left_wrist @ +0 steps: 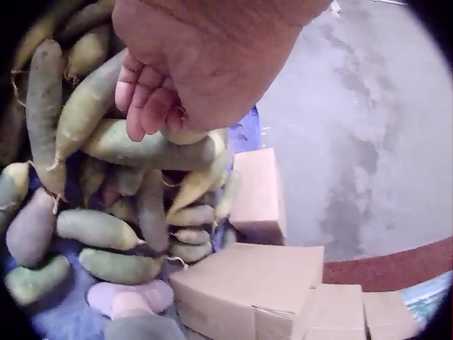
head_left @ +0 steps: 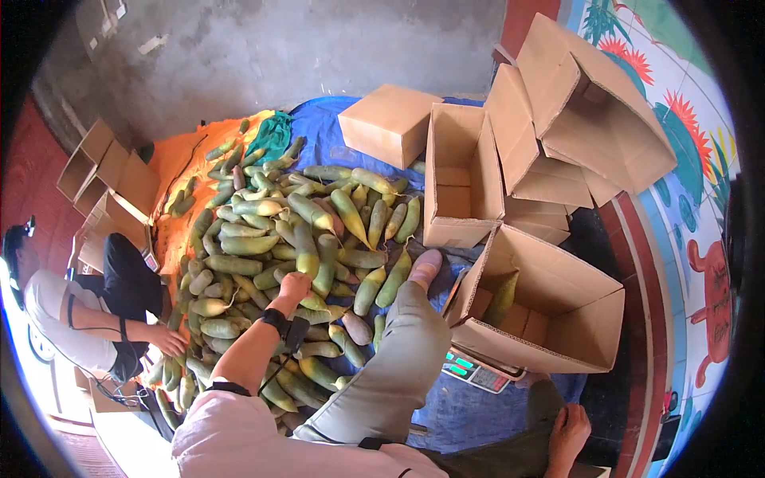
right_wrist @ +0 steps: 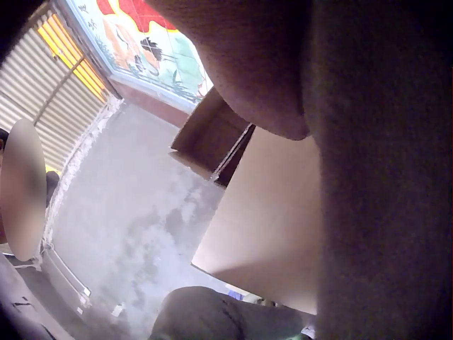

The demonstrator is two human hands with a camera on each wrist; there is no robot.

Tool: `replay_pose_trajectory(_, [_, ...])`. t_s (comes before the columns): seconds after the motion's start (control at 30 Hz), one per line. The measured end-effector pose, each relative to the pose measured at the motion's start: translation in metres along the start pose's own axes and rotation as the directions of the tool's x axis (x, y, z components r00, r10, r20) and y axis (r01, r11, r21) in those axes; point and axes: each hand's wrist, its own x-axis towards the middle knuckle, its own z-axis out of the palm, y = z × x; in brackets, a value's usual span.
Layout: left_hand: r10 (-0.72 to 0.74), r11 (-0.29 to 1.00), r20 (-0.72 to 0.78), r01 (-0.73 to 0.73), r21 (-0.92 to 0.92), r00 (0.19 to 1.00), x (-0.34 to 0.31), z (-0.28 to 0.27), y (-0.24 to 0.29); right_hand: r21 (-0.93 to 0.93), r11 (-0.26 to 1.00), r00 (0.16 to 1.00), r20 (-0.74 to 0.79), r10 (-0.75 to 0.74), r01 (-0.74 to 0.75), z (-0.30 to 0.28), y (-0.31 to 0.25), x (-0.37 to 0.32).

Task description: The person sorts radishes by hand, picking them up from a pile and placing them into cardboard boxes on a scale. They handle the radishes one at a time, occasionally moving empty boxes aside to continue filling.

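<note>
In the head view, my left hand (head_left: 295,288) is at the yellowish end of a green radish (head_left: 305,248), fingers curled against it, over a large heap of green radishes (head_left: 243,244). From the left wrist, the left hand (left_wrist: 159,92) shows bent fingers above the heap, and the palm hides most of what they grip. My right hand (head_left: 570,434) rests by my right leg with loosely curled fingers, holding nothing. Beside my legs, an open cardboard box (head_left: 550,350) contains a green radish (head_left: 501,299). A digital scale (head_left: 478,371) shows under this box's near edge.
Another open carton (head_left: 464,231) and a closed box (head_left: 386,123) stand behind, with more empty cartons (head_left: 594,119) stacked at the right. A second person (head_left: 76,319) sits at the heap's left side, near cartons (head_left: 111,171). Blue sheeting (head_left: 458,414) covers the floor.
</note>
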Motion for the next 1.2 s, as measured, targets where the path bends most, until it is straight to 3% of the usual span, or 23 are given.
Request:
replay_pose_trajectory(0.03, [-0.045, 0.876, 0.001, 0.04, -0.481, 0.999, -0.004, -0.006, 0.007, 0.017, 1.0, 1.0, 0.006, -0.008, 0.008, -0.006, -0.008, 0.002])
replay_pose_trajectory(0.07, [-0.081, 0.534, 0.024, 0.063, -0.843, 0.996, -0.008, -0.011, 0.014, 0.022, 1.0, 1.0, 0.003, -0.006, 0.006, -0.007, -0.01, 0.001])
replay_pose_trajectory(0.1, [-0.219, 0.652, -0.015, 0.135, -0.746, 0.975, -0.03, -0.042, 0.073, 0.042, 0.999, 1.0, -0.023, -0.016, 0.017, -0.007, -0.011, 0.001])
replay_pose_trajectory(0.13, [-0.214, 0.656, -0.022, 0.127, -0.744, 0.976, -0.032, -0.054, 0.083, 0.061, 0.998, 0.998, -0.049, -0.025, 0.028, -0.007, -0.011, 0.0])
replay_pose_trajectory(0.2, [-0.018, 0.624, -0.07, -0.044, -0.78, 0.997, -0.035, -0.074, 0.099, 0.06, 0.997, 0.997, -0.07, -0.035, 0.04, -0.009, -0.011, -0.001])
replay_pose_trajectory(0.23, [-0.102, 0.593, -0.071, 0.004, -0.805, 0.992, -0.045, -0.089, 0.125, 0.055, 0.997, 0.995, -0.081, -0.051, 0.055, -0.009, -0.011, -0.002])
replay_pose_trajectory(0.27, [-0.097, 0.598, -0.083, -0.008, -0.801, 0.992, -0.051, -0.102, 0.139, 0.065, 0.996, 0.995, -0.091, -0.049, 0.055, -0.007, -0.008, -0.003])
replay_pose_trajectory(0.33, [-0.03, 0.591, -0.014, 0.006, -0.807, 0.999, -0.06, -0.117, 0.164, 0.076, 0.997, 0.997, -0.076, 0.01, -0.004, -0.003, 0.002, -0.006])
replay_pose_trajectory(0.37, [0.066, 0.647, 0.037, -0.015, -0.762, 0.997, -0.066, -0.124, 0.174, 0.076, 0.997, 0.996, -0.083, 0.019, -0.012, -0.004, 0.004, -0.009])
replay_pose_trajectory(0.53, [0.221, 0.668, 0.029, -0.13, -0.732, 0.975, -0.113, -0.147, 0.264, 0.121, 0.993, 0.99, -0.142, 0.004, 0.014, -0.011, -0.001, -0.011])
replay_pose_trajectory(0.6, [0.377, 0.696, -0.001, -0.284, -0.66, 0.926, -0.128, -0.156, 0.298, 0.148, 0.989, 0.989, -0.147, -0.004, 0.026, -0.012, 0.002, -0.012])
replay_pose_trajectory(0.73, [0.53, 0.588, 0.035, -0.338, -0.735, 0.847, -0.149, -0.159, 0.364, 0.157, 0.987, 0.988, -0.153, -0.015, 0.039, -0.011, 0.009, -0.014])
replay_pose_trajectory(0.8, [0.637, 0.522, 0.054, -0.379, -0.764, 0.769, -0.152, -0.148, 0.389, 0.156, 0.987, 0.986, -0.165, -0.017, 0.043, -0.01, 0.011, -0.015])
replay_pose_trajectory(0.93, [0.702, 0.414, 0.115, -0.271, -0.869, 0.703, -0.154, -0.106, 0.432, 0.184, 0.982, 0.981, -0.196, -0.007, 0.044, -0.011, 0.012, -0.018])
replay_pose_trajectory(1.17, [0.703, 0.505, 0.252, -0.218, -0.835, 0.665, -0.151, 0.01, 0.465, 0.185, 0.983, 0.988, -0.152, 0.029, 0.0, 0.001, 0.033, -0.02])
replay_pose_trajectory(1.2, [0.691, 0.576, 0.286, -0.267, -0.773, 0.664, -0.148, 0.026, 0.466, 0.181, 0.983, 0.991, -0.131, 0.042, -0.018, 0.001, 0.034, -0.02])
